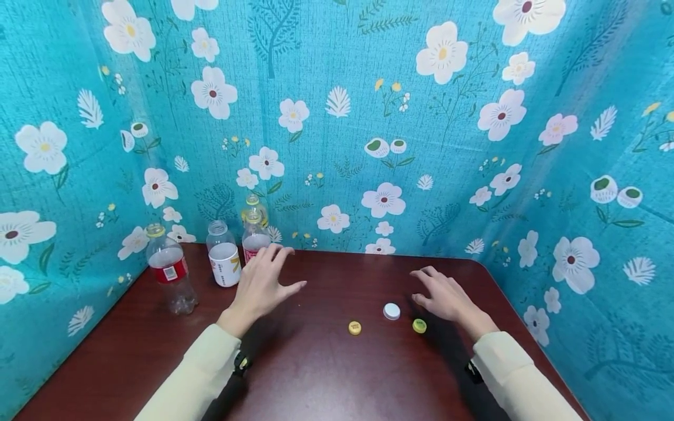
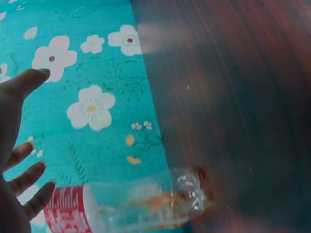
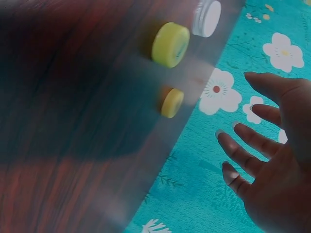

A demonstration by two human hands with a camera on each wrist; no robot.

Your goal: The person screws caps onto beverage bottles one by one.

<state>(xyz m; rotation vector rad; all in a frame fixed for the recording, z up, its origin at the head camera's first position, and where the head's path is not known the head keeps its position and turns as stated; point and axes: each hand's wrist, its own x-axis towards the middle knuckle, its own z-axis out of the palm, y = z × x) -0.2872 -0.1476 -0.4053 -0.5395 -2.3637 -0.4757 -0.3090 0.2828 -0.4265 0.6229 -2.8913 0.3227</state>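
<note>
Hovering btwn bottles (image 1: 221, 257) & caps (image 1: 391, 311): open hands (image 1: 263, 283).

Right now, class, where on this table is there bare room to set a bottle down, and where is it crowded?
Bare wood lies along the table near edge between the two sleeves, and at the back between the left hand and right hand. It is crowded at the back left with bottles, and the three caps sit by the right hand.
</note>
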